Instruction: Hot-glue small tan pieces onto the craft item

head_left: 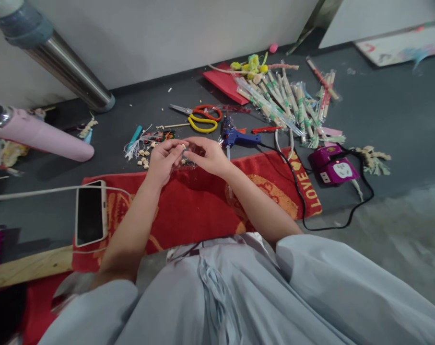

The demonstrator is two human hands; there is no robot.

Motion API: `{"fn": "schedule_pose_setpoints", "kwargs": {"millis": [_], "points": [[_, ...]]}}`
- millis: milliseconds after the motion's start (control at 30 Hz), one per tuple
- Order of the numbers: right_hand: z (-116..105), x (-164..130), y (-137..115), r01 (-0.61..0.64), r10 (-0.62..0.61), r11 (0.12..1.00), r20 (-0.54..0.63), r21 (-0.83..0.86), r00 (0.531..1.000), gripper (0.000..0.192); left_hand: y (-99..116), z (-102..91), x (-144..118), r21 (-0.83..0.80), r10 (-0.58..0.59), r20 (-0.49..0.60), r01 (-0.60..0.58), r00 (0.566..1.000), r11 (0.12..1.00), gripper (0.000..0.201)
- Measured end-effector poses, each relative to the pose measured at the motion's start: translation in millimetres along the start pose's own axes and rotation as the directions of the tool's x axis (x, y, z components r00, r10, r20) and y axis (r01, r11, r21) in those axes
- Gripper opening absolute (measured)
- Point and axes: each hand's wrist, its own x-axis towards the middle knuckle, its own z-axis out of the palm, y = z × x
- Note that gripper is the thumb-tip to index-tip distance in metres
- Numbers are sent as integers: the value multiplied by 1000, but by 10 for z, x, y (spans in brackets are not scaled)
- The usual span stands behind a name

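My left hand [164,160] and my right hand [210,157] meet above the far edge of a red towel [199,211]. A small cream-coloured piece [183,146] shows at the fingertips of my left hand, whose fingers are closed on it. The fingers of my right hand are curled in against the same spot; what they pinch is too small to make out. Several similar pale pieces [143,159] lie on the table left of my hands, below a bundle of white strings [134,149]. A blue glue gun [241,138] lies just beyond my right hand.
Scissors [203,125] with red and yellow handles lie behind my hands. Wrapped sticks [289,100] are heaped at the back right. A black cord runs from a purple power adapter [332,164]. A phone [91,213], pink tumbler [44,134] and metal table leg [76,72] are at left.
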Motion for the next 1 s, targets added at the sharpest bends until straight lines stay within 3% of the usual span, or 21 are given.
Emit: {"fn": "schedule_pose_setpoints", "kwargs": {"millis": [133, 233, 400, 533, 600, 700, 833, 1000], "points": [[-11, -1, -42, -86, 84, 994, 32, 71, 996, 28, -9, 25, -35, 8, 21, -15, -21, 1000, 1000, 31], [-18, -2, -69, -86, 85, 988, 7, 127, 996, 28, -12, 20, -75, -11, 11, -27, -12, 1000, 1000, 30], [-40, 20, 3, -110, 140, 979, -173, 173, 975, 27, -48, -38, -125, -47, -28, -124, 22, 992, 999, 35], [-82, 23, 55, -87, 96, 995, -271, 47, 958, 13, -136, -82, -158, 69, 44, -234, -28, 971, 997, 39], [-90, 11, 42, -29, 17, 998, -224, -51, 975, 6, -186, -104, -173, 148, 116, -259, -79, 959, 986, 38], [-64, -17, -11, 39, -51, 991, -93, -124, 994, 11, -240, -159, -191, 224, 183, -281, -121, 942, 967, 36], [-5, -51, -84, 83, -81, 988, 23, -128, 996, 15, -284, -254, -201, 256, 197, -295, -121, 935, 959, 35], [20, -73, -86, 121, -106, 978, 96, -169, 990, 23, -349, -278, -214, 237, 172, -221, -119, 960, 964, 43]]}}
